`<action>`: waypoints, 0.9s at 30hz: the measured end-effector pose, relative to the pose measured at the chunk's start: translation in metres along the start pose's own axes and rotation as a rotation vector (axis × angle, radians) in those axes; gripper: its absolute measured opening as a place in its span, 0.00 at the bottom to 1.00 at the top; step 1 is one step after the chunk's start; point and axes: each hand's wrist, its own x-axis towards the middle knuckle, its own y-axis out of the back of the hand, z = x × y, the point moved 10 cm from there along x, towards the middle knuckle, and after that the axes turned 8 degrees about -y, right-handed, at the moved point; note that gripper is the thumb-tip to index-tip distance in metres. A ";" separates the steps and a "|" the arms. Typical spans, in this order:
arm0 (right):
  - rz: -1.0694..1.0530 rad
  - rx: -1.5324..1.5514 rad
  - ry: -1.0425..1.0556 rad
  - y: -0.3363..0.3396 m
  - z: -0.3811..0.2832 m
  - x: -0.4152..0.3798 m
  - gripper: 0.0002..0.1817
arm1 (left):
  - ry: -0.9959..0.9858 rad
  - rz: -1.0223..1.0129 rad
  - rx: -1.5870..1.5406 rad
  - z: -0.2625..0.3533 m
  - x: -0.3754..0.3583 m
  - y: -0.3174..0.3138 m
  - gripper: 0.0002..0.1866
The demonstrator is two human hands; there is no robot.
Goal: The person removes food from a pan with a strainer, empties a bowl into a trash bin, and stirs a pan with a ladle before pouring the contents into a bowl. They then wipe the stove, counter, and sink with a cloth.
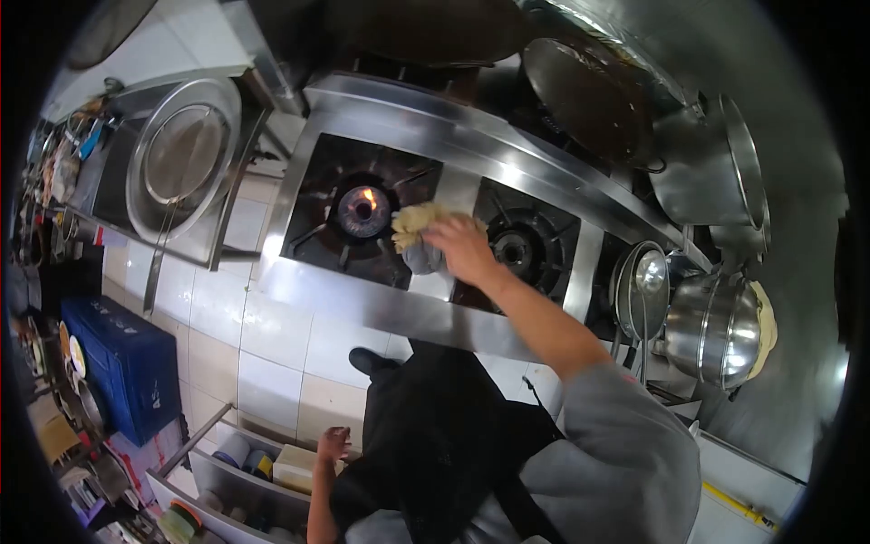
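Note:
My right hand (460, 247) is closed on a yellowish cloth (417, 223) over the steel strip between two burners of the stove (362, 304). A greyish piece of cloth hangs below the yellow part. A small flame shows in the left burner (364, 208), just left of the cloth. No flame shows in the right burner (514, 253), which is partly behind my hand and forearm. Down by my side, my left hand (334, 443) hangs near an open drawer (263, 490), its fingers loosely curled; whether it holds anything is unclear.
A large strainer (184, 154) lies in a round basin at the upper left. Large pans (589, 100) and a steel pot (702, 172) stand behind the stove. Steel bowls (711, 331) and a ladle (651, 272) are at the right. A blue crate (122, 367) sits at the left.

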 end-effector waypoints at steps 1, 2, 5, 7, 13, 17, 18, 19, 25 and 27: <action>0.074 -0.033 -0.093 0.021 0.026 0.024 0.22 | 0.097 -0.109 0.005 -0.010 0.010 -0.014 0.18; 0.148 -0.066 -0.194 0.041 0.057 0.042 0.22 | 0.100 -0.115 0.027 0.003 0.007 -0.024 0.18; 0.160 -0.056 -0.282 0.054 0.165 0.030 0.25 | 0.009 0.005 0.287 0.069 -0.003 -0.029 0.17; 0.151 -0.058 -0.468 0.071 0.227 -0.036 0.28 | -0.063 0.066 0.242 0.098 -0.003 -0.029 0.17; 0.485 0.194 -1.478 0.107 0.422 -0.229 0.18 | -0.103 0.072 0.082 0.101 -0.021 -0.040 0.20; 1.139 0.186 -1.226 0.179 0.351 -0.211 0.25 | -0.063 0.203 0.080 0.057 -0.056 -0.023 0.21; 1.216 -0.154 -0.980 0.194 0.325 -0.194 0.26 | -0.360 0.083 0.342 0.061 -0.047 -0.014 0.21; 1.069 -0.185 -1.010 0.184 0.314 -0.165 0.25 | -0.658 -0.046 0.605 0.075 -0.051 -0.022 0.20; 0.707 0.050 -0.626 0.130 0.149 0.058 0.26 | -0.257 0.240 0.353 0.149 -0.051 -0.008 0.22; 0.600 0.154 -0.484 0.121 0.114 0.097 0.29 | -0.314 0.210 0.449 0.202 -0.042 -0.029 0.21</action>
